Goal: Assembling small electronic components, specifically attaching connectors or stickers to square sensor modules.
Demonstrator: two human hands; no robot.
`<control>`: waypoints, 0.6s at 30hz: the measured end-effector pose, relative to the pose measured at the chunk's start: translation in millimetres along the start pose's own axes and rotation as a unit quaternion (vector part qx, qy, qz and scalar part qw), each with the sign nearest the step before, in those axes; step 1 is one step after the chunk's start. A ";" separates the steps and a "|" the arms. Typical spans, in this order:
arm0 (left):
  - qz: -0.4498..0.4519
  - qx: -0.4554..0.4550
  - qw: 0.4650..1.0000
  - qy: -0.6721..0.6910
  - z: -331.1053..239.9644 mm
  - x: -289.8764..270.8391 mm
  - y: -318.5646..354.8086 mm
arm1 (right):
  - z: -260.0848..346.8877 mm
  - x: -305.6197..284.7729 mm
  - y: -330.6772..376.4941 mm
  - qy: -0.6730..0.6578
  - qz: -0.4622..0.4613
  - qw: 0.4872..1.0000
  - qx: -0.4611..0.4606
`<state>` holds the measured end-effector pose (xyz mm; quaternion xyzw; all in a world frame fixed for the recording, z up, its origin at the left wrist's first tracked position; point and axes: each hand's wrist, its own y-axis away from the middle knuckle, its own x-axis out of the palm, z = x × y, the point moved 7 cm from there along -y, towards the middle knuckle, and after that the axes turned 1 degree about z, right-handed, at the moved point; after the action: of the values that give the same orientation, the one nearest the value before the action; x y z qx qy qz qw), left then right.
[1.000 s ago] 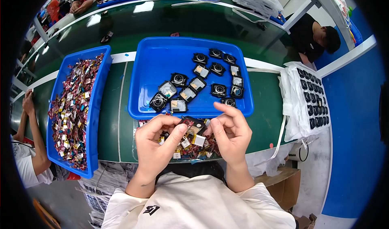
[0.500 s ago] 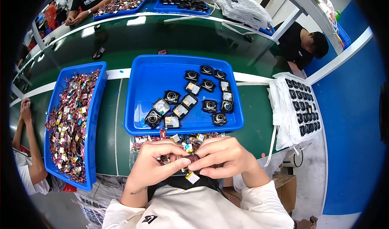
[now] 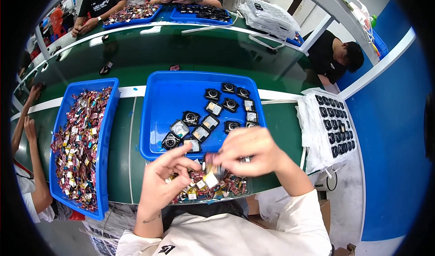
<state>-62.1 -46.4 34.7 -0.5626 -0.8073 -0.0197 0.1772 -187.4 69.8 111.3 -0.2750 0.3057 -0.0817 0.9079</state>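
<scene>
My right hand [image 3: 251, 151], blurred by motion, grips a dark watch case [image 3: 217, 169] in front of me. A reddish board shows on it, and a small white-and-yellow battery [image 3: 210, 180] hangs just below. To its left my left hand [image 3: 165, 176] has let its fingers spread, with nothing in them. Beneath both hands lies a heap of red circuit boards with batteries [image 3: 233, 186] in a clear tray. Just beyond, a blue tray [image 3: 156, 106] holds several black watch cases [image 3: 190, 117], some face down and some showing pale inner parts; my right hand covers its near right corner.
A long blue bin [image 3: 113, 133] of boards and batteries stands at left. White foam trays [image 3: 312, 133] of watch cases are stacked at right. A green bench [image 3: 190, 52] runs across, with a white metal frame post [image 3: 380, 63] at right. Co-workers sit at left and across.
My hands have moved apart; the left has let go of the watch case. The right has lifted it up and away from me. The view has shifted slightly.
</scene>
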 end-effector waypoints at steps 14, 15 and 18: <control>-0.205 0.098 0.962 -0.154 -15.9 -58.0 12.1 | -263.8 -208.2 113.9 0.274 -0.396 0.804 0.349; -0.198 0.103 0.963 -0.153 -13.6 -58.5 8.8 | -265.9 -213.9 117.2 0.270 -0.403 0.810 0.330; -0.207 0.091 0.964 -0.143 -9.5 -57.9 6.1 | -252.2 -194.5 96.8 0.311 -0.343 0.806 0.369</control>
<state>-36.4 -98.6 24.7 -0.3619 -0.9213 0.0986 0.1023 -496.1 99.0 -9.5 0.0343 0.4040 -0.5756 0.7102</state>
